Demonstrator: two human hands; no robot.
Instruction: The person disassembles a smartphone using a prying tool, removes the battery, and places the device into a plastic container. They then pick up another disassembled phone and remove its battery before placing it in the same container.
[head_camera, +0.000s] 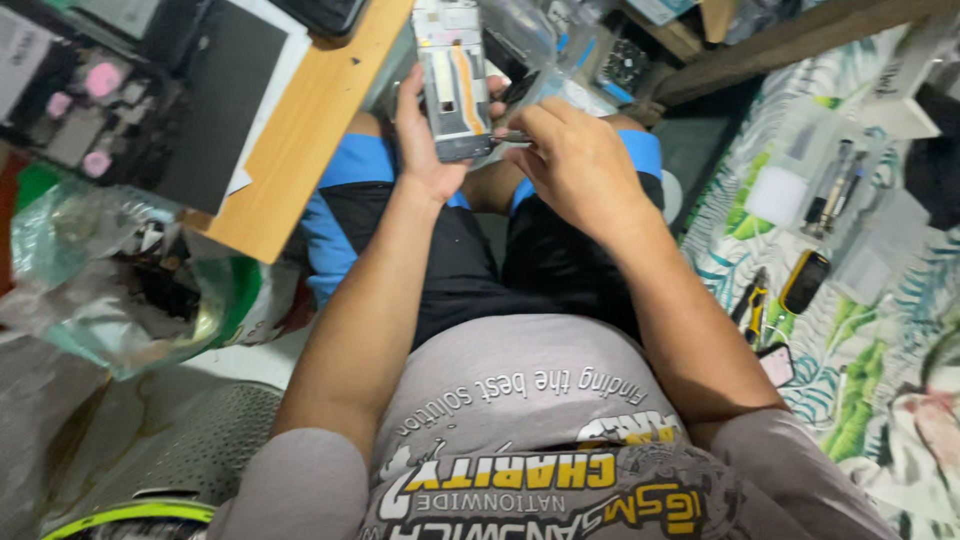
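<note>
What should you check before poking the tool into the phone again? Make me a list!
1. Left hand grips the opened phone along its edge: ok.
2. Right hand holds the thin tool firmly: ok.
3. Tool tip sits at the phone's lower end: ok, though the exact part it touches: cannot tell.
4. Phone is steadied on something: not ok, it is held in the air above the knees.
5. Spare tools within reach on the leafy cloth: ok.
6. Loose small parts safe: cannot tell.
</note>
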